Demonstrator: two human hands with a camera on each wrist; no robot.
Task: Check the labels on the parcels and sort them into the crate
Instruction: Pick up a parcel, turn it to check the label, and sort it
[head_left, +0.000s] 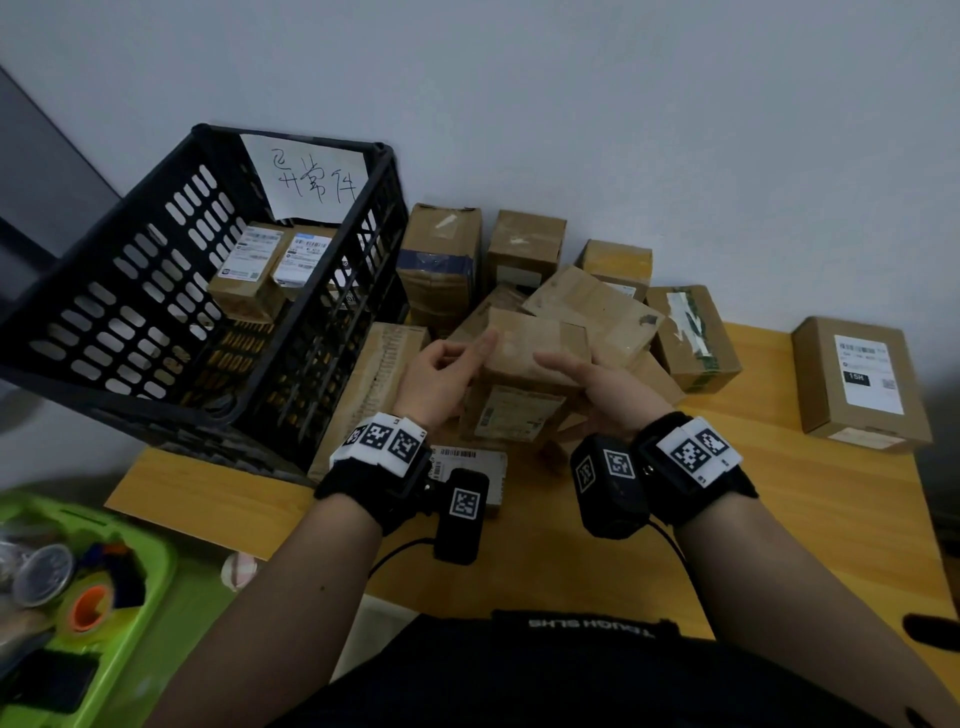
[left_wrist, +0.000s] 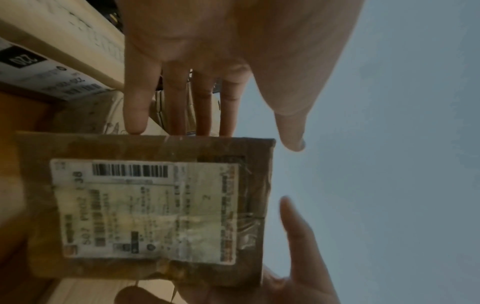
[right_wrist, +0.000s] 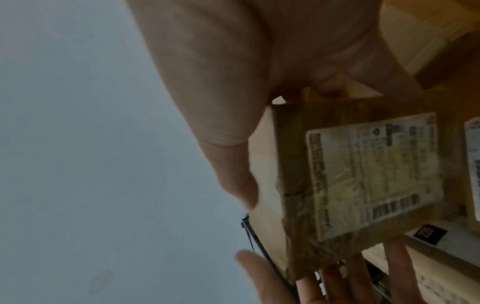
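I hold a small brown parcel above the table, its worn white label facing me. My left hand presses straight fingers against the parcel's left side, thumb by the top corner. My right hand grips the right side, thumb along the top face of the parcel. The black slotted crate stands at the left with a handwritten paper sign. Two labelled parcels lie inside it.
Several brown parcels are piled against the wall behind my hands. A long flat box lies beside the crate. A labelled box sits alone at the right of the wooden table. A green bin is lower left.
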